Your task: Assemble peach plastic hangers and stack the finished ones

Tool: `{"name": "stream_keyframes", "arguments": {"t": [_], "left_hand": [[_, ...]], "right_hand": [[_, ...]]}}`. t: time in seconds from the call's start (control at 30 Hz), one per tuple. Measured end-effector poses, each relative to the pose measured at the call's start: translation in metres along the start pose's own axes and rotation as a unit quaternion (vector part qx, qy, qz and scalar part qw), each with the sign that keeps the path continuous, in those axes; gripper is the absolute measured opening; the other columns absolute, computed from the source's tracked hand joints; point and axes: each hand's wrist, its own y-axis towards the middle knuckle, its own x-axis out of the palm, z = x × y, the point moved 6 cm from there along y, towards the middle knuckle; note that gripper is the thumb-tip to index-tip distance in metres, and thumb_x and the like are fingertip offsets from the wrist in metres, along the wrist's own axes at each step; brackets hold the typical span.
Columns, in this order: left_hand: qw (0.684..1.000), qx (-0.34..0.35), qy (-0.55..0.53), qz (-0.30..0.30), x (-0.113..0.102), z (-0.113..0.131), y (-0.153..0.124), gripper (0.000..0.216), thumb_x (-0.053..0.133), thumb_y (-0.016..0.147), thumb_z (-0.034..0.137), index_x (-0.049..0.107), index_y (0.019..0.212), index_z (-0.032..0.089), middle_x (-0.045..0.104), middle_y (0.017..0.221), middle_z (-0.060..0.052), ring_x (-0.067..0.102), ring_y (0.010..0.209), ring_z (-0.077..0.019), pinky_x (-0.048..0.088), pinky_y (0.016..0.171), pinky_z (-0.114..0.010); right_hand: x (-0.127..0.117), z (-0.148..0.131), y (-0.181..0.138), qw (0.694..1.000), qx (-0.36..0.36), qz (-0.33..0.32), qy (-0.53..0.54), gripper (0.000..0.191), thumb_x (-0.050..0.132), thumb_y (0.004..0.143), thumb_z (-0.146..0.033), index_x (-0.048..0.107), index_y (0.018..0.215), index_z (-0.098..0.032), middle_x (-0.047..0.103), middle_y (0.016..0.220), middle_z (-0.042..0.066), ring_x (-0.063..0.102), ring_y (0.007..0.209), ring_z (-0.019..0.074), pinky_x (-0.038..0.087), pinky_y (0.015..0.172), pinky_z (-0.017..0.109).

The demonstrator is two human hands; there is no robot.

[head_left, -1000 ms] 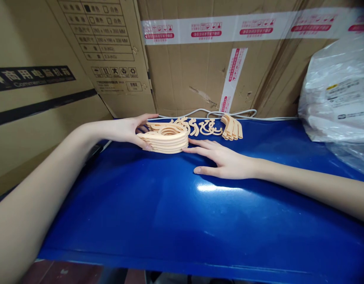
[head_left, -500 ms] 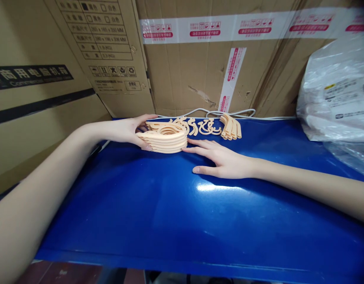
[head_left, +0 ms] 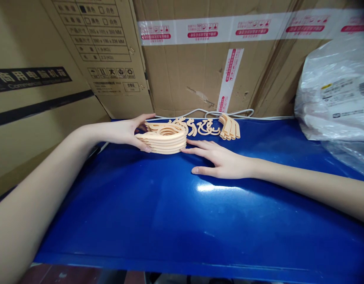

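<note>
Gripping the stack of curved beige pieces (head_left: pixel 167 145) at its left end with our left hand (head_left: pixel 129 132); right hand (head_left: pixel 225 158) is spread, fingertips against the right end. Stack is on the blue table (head_left: pixel 158 209), in front of the taped cardboard box (head_left: pixel 182 71). We'd guess light, stiff plastic, slick enough that layers could slide apart; thin curves might snap if bent. Best hold: both ends, pressing all layers together
</note>
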Motion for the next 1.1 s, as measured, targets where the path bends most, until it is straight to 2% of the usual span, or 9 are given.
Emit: {"name": "stream_keyframes", "arguments": {"t": [0.13,0.23,0.37,0.47,0.6,0.77,0.97,1.1], "left_hand": [[0.998,0.007,0.015,0.06,-0.008,0.018,-0.005,0.119,0.071,0.068,0.064,0.0,0.155,0.025,0.02,0.161,-0.009,0.025,0.144,-0.0359,0.025,0.117,-0.044],[0.993,0.057,0.034,0.094,-0.01,0.049,-0.001,0.114,0.07,0.067,0.064,0.007,0.155,0.027,0.017,0.162,-0.006,0.026,0.144,-0.0327,0.024,0.117,-0.04],[0.99,0.093,0.104,0.035,-0.004,0.078,0.023,0.117,0.072,0.059,0.059,0.012,0.155,0.03,0.024,0.16,-0.003,0.033,0.141,-0.0325,0.029,0.114,-0.037],[0.988,0.08,0.129,-0.039,0.001,0.08,0.043,0.115,0.072,0.056,0.053,0.016,0.154,0.032,0.044,0.15,-0.003,0.048,0.13,-0.0328,0.038,0.104,-0.035],[0.98,0.075,0.17,-0.076,0.004,0.081,0.057,0.115,0.071,0.054,0.057,0.022,0.153,0.029,0.047,0.148,-0.004,0.051,0.125,-0.033,0.038,0.102,-0.033],[0.977,0.07,0.187,-0.073,0.006,0.086,0.056,0.117,0.072,0.05,0.064,0.026,0.152,0.029,0.053,0.142,-0.006,0.056,0.117,-0.0335,0.04,0.098,-0.033],[0.98,0.096,0.16,-0.062,0.007,0.089,0.052,0.112,0.073,0.053,0.059,0.028,0.151,0.029,0.054,0.141,-0.006,0.055,0.117,-0.0345,0.04,0.095,-0.033],[0.978,0.114,0.167,-0.052,0.006,0.091,0.051,0.109,0.072,0.056,0.056,0.027,0.151,0.028,0.056,0.137,-0.006,0.058,0.112,-0.0306,0.041,0.09,-0.03]], "right_hand": [[-0.001,-0.002,0.0,1.0,0.002,-0.002,-0.004,0.062,0.051,0.092,-0.052,0.044,0.145,-0.02,0.031,0.156,0.017,0.033,0.141,0.0335,0.029,0.112,0.056],[-0.002,-0.003,0.0,1.0,-0.003,0.004,-0.002,0.059,0.052,0.092,-0.051,0.046,0.143,-0.022,0.031,0.156,0.016,0.034,0.141,0.0337,0.03,0.111,0.057],[-0.001,-0.002,-0.001,1.0,-0.011,0.01,-0.006,0.058,0.051,0.092,-0.051,0.047,0.142,-0.021,0.034,0.155,0.017,0.036,0.14,0.0339,0.03,0.11,0.058],[-0.001,-0.001,-0.002,1.0,-0.01,0.006,-0.015,0.058,0.049,0.093,-0.052,0.048,0.141,-0.02,0.035,0.154,0.018,0.037,0.139,0.0338,0.031,0.109,0.058],[0.0,0.0,-0.002,1.0,-0.006,0.0,-0.028,0.061,0.048,0.093,-0.052,0.044,0.144,-0.02,0.033,0.155,0.019,0.036,0.14,0.0336,0.031,0.11,0.055],[0.001,0.0,-0.002,1.0,-0.004,-0.003,-0.028,0.063,0.049,0.093,-0.052,0.041,0.146,-0.02,0.031,0.156,0.02,0.036,0.139,0.036,0.031,0.109,0.058],[0.0,0.001,-0.002,1.0,-0.003,-0.003,-0.031,0.061,0.049,0.093,-0.052,0.043,0.145,-0.02,0.032,0.156,0.018,0.035,0.14,0.0348,0.031,0.11,0.056],[0.001,0.0,-0.001,1.0,-0.004,-0.003,-0.03,0.061,0.05,0.093,-0.051,0.044,0.144,-0.018,0.033,0.155,0.02,0.035,0.14,0.0345,0.03,0.111,0.055]]}}
